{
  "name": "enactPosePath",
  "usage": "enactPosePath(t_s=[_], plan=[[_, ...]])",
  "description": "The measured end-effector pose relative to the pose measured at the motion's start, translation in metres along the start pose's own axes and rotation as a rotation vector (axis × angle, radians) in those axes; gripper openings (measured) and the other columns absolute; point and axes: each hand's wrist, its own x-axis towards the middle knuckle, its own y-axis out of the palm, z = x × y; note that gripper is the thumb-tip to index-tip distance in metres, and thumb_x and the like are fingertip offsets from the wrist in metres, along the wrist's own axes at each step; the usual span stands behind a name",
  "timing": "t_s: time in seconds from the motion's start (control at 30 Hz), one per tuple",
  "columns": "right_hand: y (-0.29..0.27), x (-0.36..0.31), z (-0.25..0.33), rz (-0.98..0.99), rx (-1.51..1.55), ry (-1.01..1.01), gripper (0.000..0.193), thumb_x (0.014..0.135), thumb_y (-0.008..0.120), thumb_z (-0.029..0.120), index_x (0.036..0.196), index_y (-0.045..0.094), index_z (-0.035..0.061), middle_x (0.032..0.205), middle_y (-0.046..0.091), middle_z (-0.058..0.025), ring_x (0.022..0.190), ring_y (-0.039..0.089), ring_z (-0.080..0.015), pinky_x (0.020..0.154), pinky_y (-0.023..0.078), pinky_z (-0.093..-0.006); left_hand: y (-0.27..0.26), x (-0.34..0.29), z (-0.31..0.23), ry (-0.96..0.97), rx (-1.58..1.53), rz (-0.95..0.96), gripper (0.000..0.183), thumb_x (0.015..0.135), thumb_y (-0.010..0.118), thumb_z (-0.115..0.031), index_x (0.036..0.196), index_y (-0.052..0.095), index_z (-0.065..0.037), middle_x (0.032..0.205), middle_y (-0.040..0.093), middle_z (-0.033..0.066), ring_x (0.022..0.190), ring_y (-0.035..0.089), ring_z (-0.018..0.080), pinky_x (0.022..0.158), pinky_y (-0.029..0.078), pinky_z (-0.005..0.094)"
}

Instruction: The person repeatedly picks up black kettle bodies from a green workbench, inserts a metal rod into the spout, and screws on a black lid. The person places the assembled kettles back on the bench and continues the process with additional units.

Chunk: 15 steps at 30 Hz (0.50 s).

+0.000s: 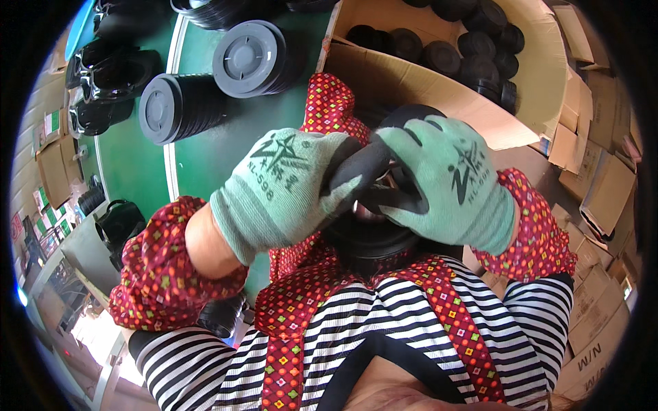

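Both my hands wear pale green gloves with black palms and fingertips. My left hand (288, 178) and my right hand (449, 181) meet in front of my chest, fingers closed together over a small part that they mostly hide. A glimpse of shiny metal (369, 211) shows between the fingertips. Just below, near my lap, sits a round black part (370, 248) with a ringed rim. More of a dark rounded shape (410, 115) shows behind my right fingers. What each hand grips is covered by the gloves.
A green worktable (253, 133) at the left bears stacked black discs (250, 58), a second disc stack (179, 106) and glossy black parts (113, 75). At the far right an open cardboard box (439, 85) holds several black round parts (473, 51). Flattened cartons (596, 301) lie to the right.
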Motion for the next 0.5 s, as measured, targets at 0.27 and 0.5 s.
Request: enactPosePath(t_s=[0.27, 0.5], plan=[[-0.036, -0.005, 0.037, 0.217, -0.263, 0.127, 0.071, 0.088, 0.073, 0.037, 0.150, 0.057, 0.0058, 0.095, 0.057, -0.0101, 0.081, 0.060, -0.0265, 0.070, 0.048, -0.0416, 0.026, 0.050, 0.081, 0.435, -0.111, -0.159, 0.030, 0.087, 0.070, -0.023, 0.105, 0.070, 0.001, 0.085, 0.071, 0.0196, 0.076, 0.070, 0.0409, 0.069, 0.055, 0.0411], [-0.028, 0.001, 0.050, 0.216, -0.320, 0.194, 0.066, 0.093, 0.069, 0.035, 0.149, 0.056, 0.0028, 0.100, 0.062, -0.0143, 0.092, 0.064, -0.0288, 0.073, 0.049, -0.0430, 0.044, 0.057, 0.092, 0.428, -0.114, -0.348, 0.032, 0.085, 0.075, -0.020, 0.112, 0.073, -0.004, 0.093, 0.073, 0.0202, 0.086, 0.071, 0.0414, 0.074, 0.056, 0.0429]])
